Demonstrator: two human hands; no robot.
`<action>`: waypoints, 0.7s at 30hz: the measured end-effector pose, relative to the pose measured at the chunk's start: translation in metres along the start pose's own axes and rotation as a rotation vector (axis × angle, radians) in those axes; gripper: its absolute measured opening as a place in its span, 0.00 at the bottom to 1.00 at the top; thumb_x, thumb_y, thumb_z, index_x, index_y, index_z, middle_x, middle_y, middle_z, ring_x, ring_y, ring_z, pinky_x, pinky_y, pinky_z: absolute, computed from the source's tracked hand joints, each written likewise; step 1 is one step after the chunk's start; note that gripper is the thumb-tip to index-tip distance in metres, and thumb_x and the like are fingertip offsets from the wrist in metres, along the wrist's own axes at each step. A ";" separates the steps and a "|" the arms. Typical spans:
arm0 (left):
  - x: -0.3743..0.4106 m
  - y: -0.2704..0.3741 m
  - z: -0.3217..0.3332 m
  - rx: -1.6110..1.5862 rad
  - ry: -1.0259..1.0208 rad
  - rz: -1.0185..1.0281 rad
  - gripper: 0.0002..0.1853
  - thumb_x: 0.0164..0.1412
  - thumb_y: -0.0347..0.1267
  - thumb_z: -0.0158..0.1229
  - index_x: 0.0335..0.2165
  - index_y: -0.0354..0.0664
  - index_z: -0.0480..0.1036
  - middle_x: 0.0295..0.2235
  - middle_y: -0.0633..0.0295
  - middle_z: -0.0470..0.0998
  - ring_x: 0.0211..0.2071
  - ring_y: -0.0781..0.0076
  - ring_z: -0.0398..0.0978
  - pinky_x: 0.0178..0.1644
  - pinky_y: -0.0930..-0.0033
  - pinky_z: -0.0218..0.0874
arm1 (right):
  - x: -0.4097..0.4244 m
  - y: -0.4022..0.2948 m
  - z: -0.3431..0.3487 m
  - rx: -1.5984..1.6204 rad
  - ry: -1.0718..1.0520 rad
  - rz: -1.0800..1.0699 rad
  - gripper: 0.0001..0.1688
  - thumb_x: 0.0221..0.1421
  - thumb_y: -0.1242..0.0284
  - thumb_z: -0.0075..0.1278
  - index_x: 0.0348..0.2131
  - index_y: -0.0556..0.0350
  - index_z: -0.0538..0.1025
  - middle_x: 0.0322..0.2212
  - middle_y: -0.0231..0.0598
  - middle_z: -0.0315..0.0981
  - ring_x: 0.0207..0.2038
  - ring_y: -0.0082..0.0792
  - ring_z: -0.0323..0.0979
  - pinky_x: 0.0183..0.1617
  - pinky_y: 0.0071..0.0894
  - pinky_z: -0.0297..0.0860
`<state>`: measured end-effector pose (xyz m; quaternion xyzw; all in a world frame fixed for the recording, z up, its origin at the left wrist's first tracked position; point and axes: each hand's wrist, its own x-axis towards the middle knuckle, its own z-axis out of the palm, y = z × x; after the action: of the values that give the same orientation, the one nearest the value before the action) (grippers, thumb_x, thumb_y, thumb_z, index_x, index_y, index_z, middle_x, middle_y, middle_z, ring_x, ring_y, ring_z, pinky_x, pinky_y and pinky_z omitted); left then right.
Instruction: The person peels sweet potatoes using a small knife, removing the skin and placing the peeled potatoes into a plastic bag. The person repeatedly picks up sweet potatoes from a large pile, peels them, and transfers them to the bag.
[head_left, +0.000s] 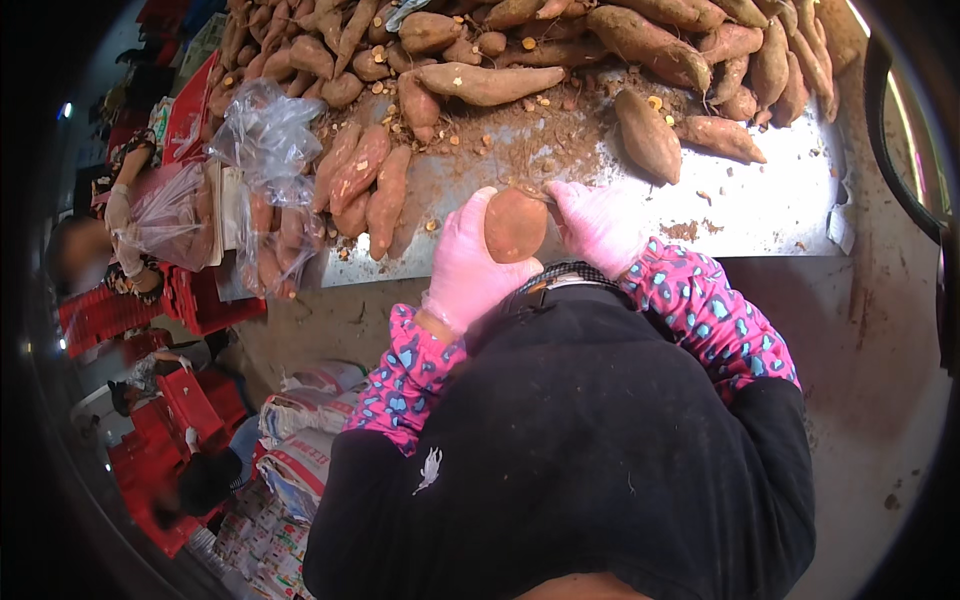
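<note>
My left hand (474, 255), in a pink glove, grips a thick sweet potato (516, 225) at the near edge of the metal table (465, 199). Beside it, my gloved right hand (596, 225) is closed around something small, with its fingertips near the upper right side of the sweet potato; a dark strip shows between them, but I cannot tell what it is. Beyond my hands lie a long sweet potato (487, 82) and a plump one (647, 137). Several reddish sweet potatoes (361, 169) lie together to the left. Small cut pieces and soil are scattered over the metal.
A large heap of sweet potatoes (645, 41) covers the table's far side. At left are a bag of sweet potatoes (277, 240), red crates (202, 296) and a co-worker's gloved hand (118, 210). Filled sacks (300, 457) stand on the floor at lower left, near other people.
</note>
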<state>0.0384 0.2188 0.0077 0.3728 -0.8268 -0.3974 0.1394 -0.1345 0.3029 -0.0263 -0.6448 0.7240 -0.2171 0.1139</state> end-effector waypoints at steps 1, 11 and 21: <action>-0.001 0.000 -0.002 0.030 -0.002 -0.008 0.46 0.29 0.32 0.76 0.50 0.37 0.63 0.44 0.55 0.71 0.47 0.63 0.71 0.52 0.64 0.63 | 0.001 0.001 0.003 0.010 -0.012 0.005 0.07 0.55 0.68 0.46 0.34 0.50 0.69 0.23 0.40 0.72 0.25 0.44 0.74 0.26 0.42 0.69; -0.001 -0.003 -0.010 -0.017 0.096 0.117 0.48 0.28 0.38 0.76 0.51 0.41 0.63 0.45 0.51 0.69 0.48 0.49 0.67 0.54 0.56 0.60 | 0.006 0.014 -0.030 0.444 0.317 0.248 0.13 0.57 0.72 0.47 0.42 0.54 0.74 0.33 0.50 0.75 0.34 0.50 0.74 0.38 0.38 0.71; 0.008 -0.009 -0.015 -0.021 0.041 0.166 0.49 0.27 0.36 0.78 0.51 0.40 0.63 0.46 0.54 0.68 0.48 0.58 0.68 0.55 0.61 0.61 | 0.023 -0.025 -0.040 0.862 -0.057 0.278 0.21 0.56 0.63 0.51 0.45 0.58 0.74 0.35 0.49 0.77 0.37 0.39 0.76 0.43 0.31 0.70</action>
<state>0.0456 0.2012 0.0102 0.3097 -0.8476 -0.3856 0.1925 -0.1330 0.2851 0.0232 -0.4409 0.6438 -0.4637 0.4197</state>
